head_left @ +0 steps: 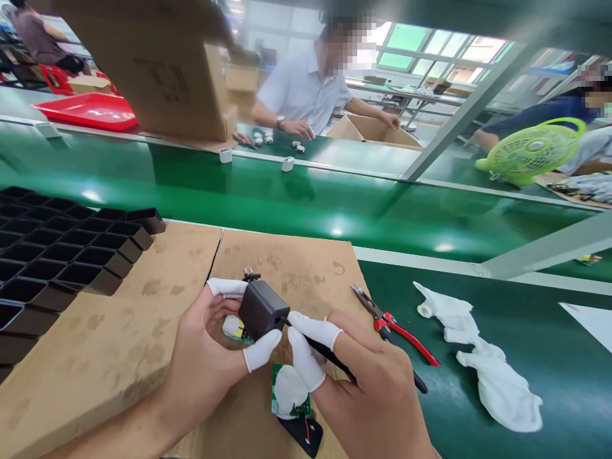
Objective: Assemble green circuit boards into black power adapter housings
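Note:
My left hand (pixel 210 350), with white finger cots on thumb and finger, is closed around a black power adapter housing (pixel 264 309). Plug pins (pixel 249 274) stick out at its far end. In my right hand (pixel 368 376), thumb and index finger, also in white cots, pinch a slim black rod-like thing (pixel 329 356). Its thin tip meets the hole in the housing's near face; whether it is a tool or a cable I cannot tell. Below lies a green circuit board (pixel 289 390) with white compound, by a black cover plate (pixel 306 437). Another board (pixel 234 327) is partly hidden behind my left hand.
Red-handled pliers (pixel 392 325) and white cloth gloves (pixel 497 376) lie right of the cardboard (pixel 287 248). Rows of black casings (pixel 71 255) stand left. Beyond the green conveyor belt (pixel 239 197), a co-worker (pixel 306 89) reaches into a carton (pixel 373 131). A green fan (pixel 533 150) stands right.

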### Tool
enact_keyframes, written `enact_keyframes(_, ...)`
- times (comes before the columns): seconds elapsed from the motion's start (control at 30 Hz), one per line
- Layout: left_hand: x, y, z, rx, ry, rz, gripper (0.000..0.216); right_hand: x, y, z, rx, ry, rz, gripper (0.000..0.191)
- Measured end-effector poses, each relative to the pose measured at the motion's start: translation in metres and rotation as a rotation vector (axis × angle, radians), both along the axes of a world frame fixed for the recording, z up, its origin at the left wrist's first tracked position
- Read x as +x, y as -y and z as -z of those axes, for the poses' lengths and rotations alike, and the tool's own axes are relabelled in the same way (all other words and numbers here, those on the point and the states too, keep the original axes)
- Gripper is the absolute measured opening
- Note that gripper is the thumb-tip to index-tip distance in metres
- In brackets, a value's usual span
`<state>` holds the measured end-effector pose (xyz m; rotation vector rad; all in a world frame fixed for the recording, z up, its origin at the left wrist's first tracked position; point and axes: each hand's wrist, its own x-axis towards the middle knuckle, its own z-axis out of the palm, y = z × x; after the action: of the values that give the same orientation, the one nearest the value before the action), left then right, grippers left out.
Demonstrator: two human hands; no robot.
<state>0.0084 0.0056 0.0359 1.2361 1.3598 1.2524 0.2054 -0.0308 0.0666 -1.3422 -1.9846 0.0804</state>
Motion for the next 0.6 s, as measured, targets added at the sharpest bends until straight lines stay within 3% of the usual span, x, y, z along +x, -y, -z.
enact_keyframes(0.2,0.0,0.001,0.013,0.057,-0.086,-0.053,0.051,-0.01,-0.002,0.008,-0.047,0.066,0.109,0.03)
enact_keyframes(0.33,-0.001,0.0,0.02,0.131,-0.16,-0.088,0.049,-0.014,-0.006,0.017,-0.187,-0.06,0.128,0.017)
enact_keyframes(0.43,-0.003,0.001,0.024,0.197,-0.222,-0.114,0.049,-0.013,-0.011,0.02,-0.355,-0.159,0.054,0.035)
enact_keyframes(0.6,-0.006,0.004,0.029,0.239,-0.303,-0.11,0.053,-0.015,-0.015,0.018,-0.557,-0.302,-0.103,0.033)
